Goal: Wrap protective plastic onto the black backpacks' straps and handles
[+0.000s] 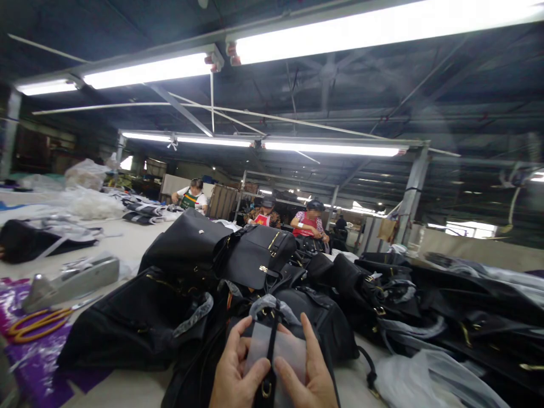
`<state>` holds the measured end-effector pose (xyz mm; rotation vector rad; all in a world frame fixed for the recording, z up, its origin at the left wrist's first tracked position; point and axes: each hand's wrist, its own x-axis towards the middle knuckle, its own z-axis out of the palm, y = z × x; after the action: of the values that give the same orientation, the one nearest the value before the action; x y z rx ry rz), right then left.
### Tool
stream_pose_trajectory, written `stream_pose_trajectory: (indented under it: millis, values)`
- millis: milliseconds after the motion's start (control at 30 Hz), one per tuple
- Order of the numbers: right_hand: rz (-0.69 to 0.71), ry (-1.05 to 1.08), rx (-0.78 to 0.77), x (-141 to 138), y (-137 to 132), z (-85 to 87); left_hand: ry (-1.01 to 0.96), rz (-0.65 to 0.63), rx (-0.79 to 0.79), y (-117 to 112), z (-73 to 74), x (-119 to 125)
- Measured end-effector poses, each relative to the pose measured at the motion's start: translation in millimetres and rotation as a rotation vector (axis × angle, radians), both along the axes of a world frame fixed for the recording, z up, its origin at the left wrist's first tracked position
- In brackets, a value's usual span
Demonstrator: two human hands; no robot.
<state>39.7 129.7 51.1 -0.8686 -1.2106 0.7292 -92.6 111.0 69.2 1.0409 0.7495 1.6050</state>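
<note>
My left hand (238,368) and my right hand (309,371) are at the bottom middle, on either side of a small translucent sheet (289,350). Both hands grip this sheet at its sides, thumbs on its near face. A narrow black strap (273,334) with a gold buckle runs down over the sheet, between my thumbs. Just behind stands a black bag, its curved handle (288,309) wrapped in clear plastic. My hands and the sheet hide much of that bag's front.
Several black bags (250,260) are heaped across the table ahead and to the right. Orange-handled scissors (40,324), a metal tape dispenser (72,283) and purple plastic (38,368) lie at left. Clear plastic (419,379) sits at lower right. Co-workers (309,221) work beyond the heap.
</note>
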Motion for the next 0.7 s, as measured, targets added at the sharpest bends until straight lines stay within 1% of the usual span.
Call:
stream_pose_trajectory:
  millis: [100, 200, 400, 567, 633, 700]
  values:
    - [0.073, 0.035, -0.004, 0, 4, 1.2, -0.038, 0.015, 0.024, -2, 3.7, -1]
    - [0.089, 0.042, -0.013, -2, 5, 3.3, -0.028, 0.025, 0.03, -1, 2.5, -2]
    - [0.042, -0.002, -0.045, -6, -3, 16.6, 0.039, -0.119, -0.036, 3, -4.2, -8]
    - [-0.04, -0.065, -0.062, -6, -7, 27.6, 0.096, -0.115, -0.035, 0, -2.3, -8]
    - [-0.039, -0.091, -0.069, -3, -5, 29.5, 0.057, -0.16, -0.055, 0, -3.5, -7]
    - [-0.038, -0.112, -0.074, 0, -4, 30.2, -0.006, -0.243, -0.094, 1, -6.4, -6]
